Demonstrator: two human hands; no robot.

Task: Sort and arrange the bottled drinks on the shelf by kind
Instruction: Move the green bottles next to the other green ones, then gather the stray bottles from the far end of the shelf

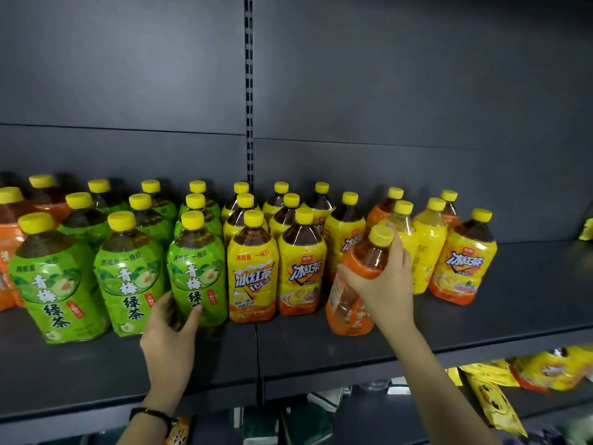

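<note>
Yellow-capped bottles stand in rows on a dark shelf (321, 354). Green-label green tea bottles (61, 284) fill the left middle, yellow-label iced tea bottles (253, 271) the centre, and more yellow bottles (465, 264) stand at the right. Orange-label bottles (9, 239) sit at the far left and at the back right (382, 207). My right hand (385, 284) grips a tilted orange-label bottle (356, 290) by its shoulder, in front of the yellow ones. My left hand (170, 332) rests its fingers on the lower side of the rightmost front green bottle (197, 268).
The shelf's front strip and its right end hold no bottles. A slotted upright (249, 91) splits the dark back panel. On the lower shelf lie yellow snack packets (545, 370) and dark green boxes (305, 422). A dark bracelet (150, 414) circles my left wrist.
</note>
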